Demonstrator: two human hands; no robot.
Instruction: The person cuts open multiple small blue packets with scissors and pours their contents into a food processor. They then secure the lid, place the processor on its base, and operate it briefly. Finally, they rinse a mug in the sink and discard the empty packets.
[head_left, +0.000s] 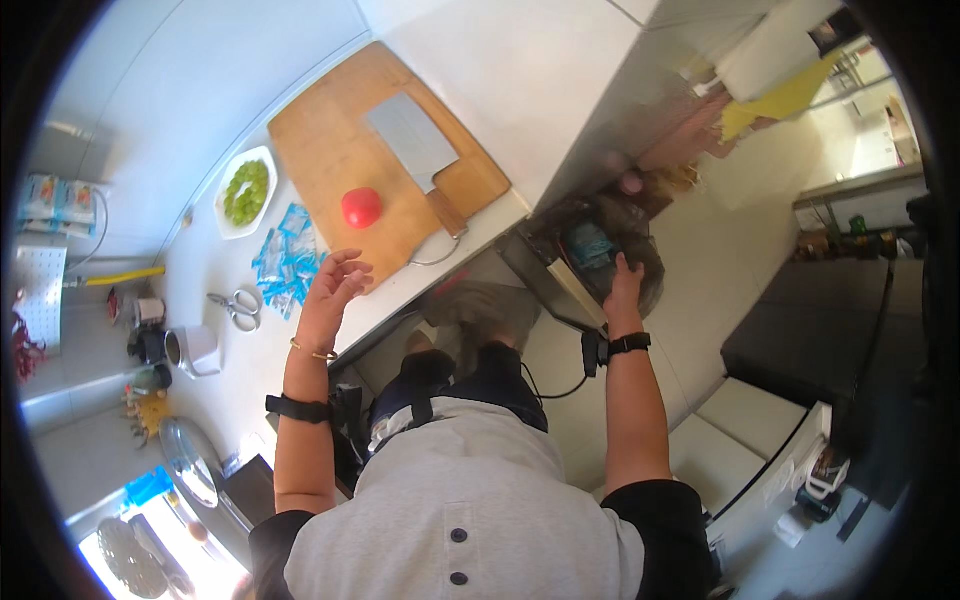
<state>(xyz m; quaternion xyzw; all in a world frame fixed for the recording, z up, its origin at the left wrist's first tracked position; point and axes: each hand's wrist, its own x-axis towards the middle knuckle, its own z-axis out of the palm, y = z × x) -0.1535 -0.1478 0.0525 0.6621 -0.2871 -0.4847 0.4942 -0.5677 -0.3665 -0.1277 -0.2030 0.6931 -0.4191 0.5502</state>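
My left hand (341, 281), fingers apart, hovers by the near edge of a wooden cutting board (322, 142) and holds nothing. On the board lie a red tomato-like round item (361, 208) and a cleaver (414, 139) with a wooden handle. Several blue-and-clear packets (289, 259) are heaped left of my left hand. My right hand (624, 289) is at a dark bag-lined bin (646, 247) below the counter's end, thumb raised; whether it grips the bag's rim is unclear. Blue packaging (589, 244) shows inside the bag.
A white dish of green grapes (246, 192) stands near the wall. Scissors (241, 309) and a white mug (192, 351) are on the counter at left. An open drawer or cabinet front (574, 292) juts out beside the bin. A dark cabinet (810, 322) stands at right.
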